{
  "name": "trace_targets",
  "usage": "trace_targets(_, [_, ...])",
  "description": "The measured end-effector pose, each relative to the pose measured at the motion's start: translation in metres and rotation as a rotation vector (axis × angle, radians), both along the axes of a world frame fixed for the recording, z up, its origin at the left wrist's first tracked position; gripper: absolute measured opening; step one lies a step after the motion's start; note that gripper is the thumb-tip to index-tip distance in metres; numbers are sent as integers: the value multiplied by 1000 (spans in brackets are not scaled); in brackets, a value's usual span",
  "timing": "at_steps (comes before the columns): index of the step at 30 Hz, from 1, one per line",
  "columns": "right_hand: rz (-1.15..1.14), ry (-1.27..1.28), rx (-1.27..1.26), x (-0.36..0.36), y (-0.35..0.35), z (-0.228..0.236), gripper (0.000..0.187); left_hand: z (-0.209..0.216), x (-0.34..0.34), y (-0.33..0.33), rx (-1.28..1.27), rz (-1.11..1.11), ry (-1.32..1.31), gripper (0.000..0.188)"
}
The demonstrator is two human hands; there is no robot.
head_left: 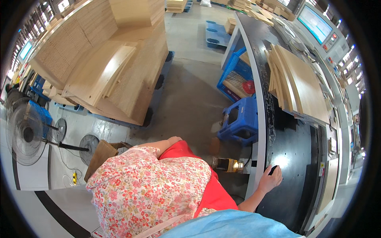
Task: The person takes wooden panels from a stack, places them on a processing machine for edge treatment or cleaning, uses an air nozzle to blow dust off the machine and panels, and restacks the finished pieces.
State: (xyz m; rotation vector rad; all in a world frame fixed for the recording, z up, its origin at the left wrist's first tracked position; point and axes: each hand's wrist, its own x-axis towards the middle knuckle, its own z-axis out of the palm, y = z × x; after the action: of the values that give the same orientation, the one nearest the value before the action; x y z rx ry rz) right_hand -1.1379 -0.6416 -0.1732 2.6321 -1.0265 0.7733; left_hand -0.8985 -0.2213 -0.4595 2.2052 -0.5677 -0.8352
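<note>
At the far left a standing fan faces the scene, its round base on the floor. Right of it rises a big pile of pale wooden boards on a blue pallet, with a few loose boards lying on a lower step of the pile. Nearer, a brown wooden stool stands tilted in the view beside the person's flowered clothing.

The left hand rests at the far edge of the red cloth over the person's lap; its fingers are too hidden to tell whether it is open or closed. Blue cloth fills the near edge.

Farther right, a blue crate with things inside sits beside the surface, and a blue plastic stool stands nearer.

The right hand curls around a small black object, gripping it at the near left part of the black surface. Well beyond this hand, a stack of flat pale boards lies on the same surface, its layers fanned out unevenly. Past the stack, at the far right, a lit screen stands in a grey panel.
</note>
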Motion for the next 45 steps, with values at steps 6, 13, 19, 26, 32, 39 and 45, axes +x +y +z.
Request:
trace_targets(6, [28,-79,12,-3,-8,-1,36,2,12,8,247,-56,-68,37])
trace_targets(13, [36,-104,27,5,-9,-1,36,-49,-5,50,416,-169,48,35])
trace_targets(19, [41,-115,55,2,-12,2,34,-53,0,27,313,-165,-5,33])
trace_targets(26, [72,-91,102,7,-12,-1,34,-45,-1,8,192,-74,-62,30])
trace_targets(32, [75,-113,125,4,-9,5,33,-73,-5,12,296,-155,45,23])
trace_targets(39, [60,-124,136,0,-14,-6,32,-71,-4,14,329,-102,5,22])
trace_targets(45, [61,-143,133,1,-12,-4,30,-64,-4,4,331,-118,41,24])
